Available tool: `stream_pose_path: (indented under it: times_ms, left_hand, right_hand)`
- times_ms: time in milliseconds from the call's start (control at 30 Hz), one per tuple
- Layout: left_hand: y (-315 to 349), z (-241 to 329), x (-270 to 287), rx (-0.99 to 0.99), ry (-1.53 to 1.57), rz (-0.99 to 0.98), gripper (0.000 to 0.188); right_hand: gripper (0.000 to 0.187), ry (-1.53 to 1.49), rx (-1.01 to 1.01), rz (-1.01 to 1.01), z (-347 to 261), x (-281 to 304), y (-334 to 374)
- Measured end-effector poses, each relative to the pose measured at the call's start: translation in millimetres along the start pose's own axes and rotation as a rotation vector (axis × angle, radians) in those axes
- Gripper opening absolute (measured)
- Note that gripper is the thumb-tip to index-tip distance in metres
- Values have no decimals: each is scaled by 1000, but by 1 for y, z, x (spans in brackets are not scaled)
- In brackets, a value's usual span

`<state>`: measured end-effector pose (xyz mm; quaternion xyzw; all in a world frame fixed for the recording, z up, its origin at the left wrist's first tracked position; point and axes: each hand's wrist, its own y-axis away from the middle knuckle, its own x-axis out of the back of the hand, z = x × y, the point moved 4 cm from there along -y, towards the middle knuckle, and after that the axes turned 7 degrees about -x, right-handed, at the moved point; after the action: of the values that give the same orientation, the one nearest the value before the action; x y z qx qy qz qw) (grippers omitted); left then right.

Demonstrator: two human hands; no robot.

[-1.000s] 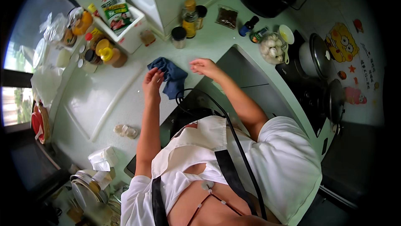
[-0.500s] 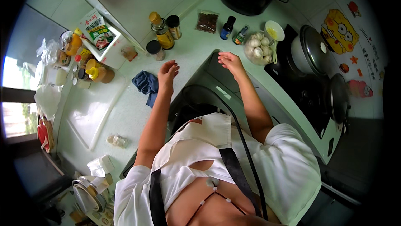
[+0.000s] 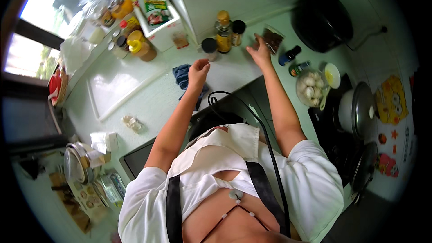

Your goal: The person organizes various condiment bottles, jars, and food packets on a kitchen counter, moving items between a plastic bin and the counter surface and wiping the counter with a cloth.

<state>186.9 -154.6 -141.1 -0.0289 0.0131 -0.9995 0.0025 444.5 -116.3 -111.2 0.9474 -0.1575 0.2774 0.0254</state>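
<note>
My right hand reaches over the counter with thumb and fingers apart. Its fingertips are beside a clear packet of dark dried spice; whether they touch it I cannot tell. My left hand hovers with loosely bent fingers and nothing visible in them. Below it a crumpled blue cloth lies on the counter, partly hidden by my wrist. Just past that hand stands a small jar with a black lid. Behind it are a yellow-labelled bottle and another black-capped jar.
To the right stand two small dark bottles, a bowl of garlic bulbs, a white dish and a lidded pot on the stove. A black cooker fills the back corner. Leftward are a white bin and a cutting board.
The view has turned left, so the counter things appear farther right. My right hand has moved from over the counter's front edge to beside the spice packet. My left hand stays near the cloth.
</note>
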Motion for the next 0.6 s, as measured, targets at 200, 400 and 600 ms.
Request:
stream_pose_path:
  times_ms: [200, 400, 600]
  left_hand:
    - [-9, 16, 16, -115, -320, 34, 32]
    - [-32, 35, 6, -328, -585, 4, 57]
    - [-54, 33, -15, -390, -696, -53, 75]
  right_hand:
    - [65, 262, 372, 33, -43, -24, -46]
    - [57, 257, 180, -48, -56, -24, -41]
    - [57, 274, 125, 94, -37, -1, -16]
